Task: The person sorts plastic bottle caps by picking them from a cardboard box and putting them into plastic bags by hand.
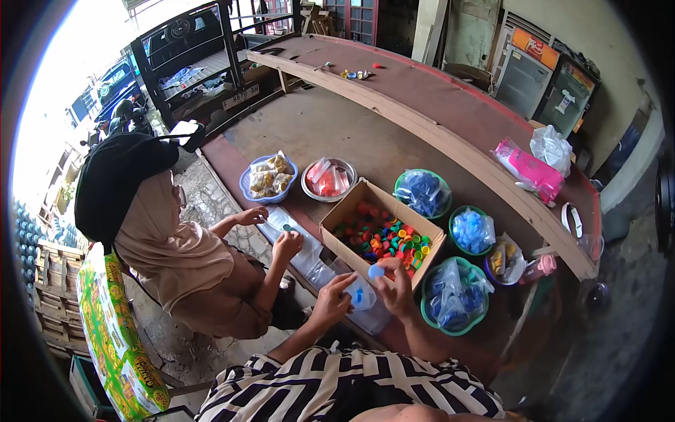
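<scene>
An open box [328, 238] holds a loose heap of caps [394, 243], mostly red, orange, green and yellow. Behind it, a blue basket [246, 184] carries clear bags of yellowish pieces, and beside that a metal bowl [351, 169] holds bags of red ones. To the box's right, a green basket [448, 209] contains bags of dark blue pieces, a smaller green tub [455, 243] bags of lighter blue, a purple bowl [490, 276] a bag with yellow in it, and the nearest green bowl [427, 314] more bags of blue. A blue cap [376, 271] sits at the fingertips of the right hand [401, 295], just beside the box's near corner; thumb and finger are pinched together on it. A clear bag [363, 298] with a few blue pieces inside lies between the two hands, below the blue cap. The left hand [332, 301] is at the bag's left edge, fingers bent; whether they grip the plastic, I cannot tell.
</scene>
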Available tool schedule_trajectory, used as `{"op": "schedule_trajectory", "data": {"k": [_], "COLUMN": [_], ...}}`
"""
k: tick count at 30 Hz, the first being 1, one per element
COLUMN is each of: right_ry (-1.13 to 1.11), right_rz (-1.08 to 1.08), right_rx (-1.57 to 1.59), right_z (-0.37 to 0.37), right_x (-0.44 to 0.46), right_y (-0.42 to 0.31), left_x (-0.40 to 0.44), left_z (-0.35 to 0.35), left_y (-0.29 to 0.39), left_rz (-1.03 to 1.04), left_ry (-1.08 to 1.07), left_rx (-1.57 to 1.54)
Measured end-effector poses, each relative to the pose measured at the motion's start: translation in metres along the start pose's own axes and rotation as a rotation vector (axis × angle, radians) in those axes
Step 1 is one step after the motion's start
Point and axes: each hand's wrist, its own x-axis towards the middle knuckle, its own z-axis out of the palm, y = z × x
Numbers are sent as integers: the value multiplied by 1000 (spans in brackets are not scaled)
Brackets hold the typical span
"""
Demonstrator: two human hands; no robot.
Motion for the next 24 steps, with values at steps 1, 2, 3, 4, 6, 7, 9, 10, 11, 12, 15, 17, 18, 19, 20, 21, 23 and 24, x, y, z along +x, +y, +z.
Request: {"op": "schedule_trajectory", "data": {"k": [1,2,3,4,6,7,9,10,11,12,15,17,18,19,20,21,23,24], "right_ry": [0,-103,-205,-204,-218,-229,-249,-269,-266,-266,-198,-246,-249,-226,-204,-184,-144,-98], "right_rz": [-4,-100,-195,-198,-106,-121,-104,-90,-72,-72,38,15,26,21,13,37,100,153], "right_rx": [-4,-195,-388,-393,-478,-536,-599,-657,-669,-672,-584,-634,-632,-591,-548,-480,-371,-267], "right_z": [0,0,0,0,0,-2,-4,-4,-6,-7,-11,-13,-13,-13,-14,-13,-11,-10], "right_x": [-7,-13,-19,-26,-37,-41,-46,-49,-53,-58,-64,-62,-64,-64,-63,-63,-64,-61], "right_y": [-5,-9,-12,-14,-19,-23,-34,-38,-36,-31,-27,-39,-41,-42,-42,-43,-36,-35], "left_x": [1,1,1,0,-3,-3,-6,-8,-9,-11,-17,-21,-24,-26,-27,-30,-34,-36], "left_z": [1,3,4,6,8,9,12,14,16,18,21,20,20,20,19,19,16,15], "left_y": [-1,-3,-4,-3,-3,-5,-8,-7,-4,-1,3,8,9,8,9,11,8,5], "left_rz": [-3,-7,0,5,35,37,78,77,65,53,96,88,86,96,92,104,98,91], "left_ry": [12,25,33,31,30,26,20,17,15,15,40,40,43,37,38,48,57,63], "left_rx": [-5,-11,-28,-30,-28,-32,1,-2,-15,-27,13,18,23,22,20,18,-12,-12]}}
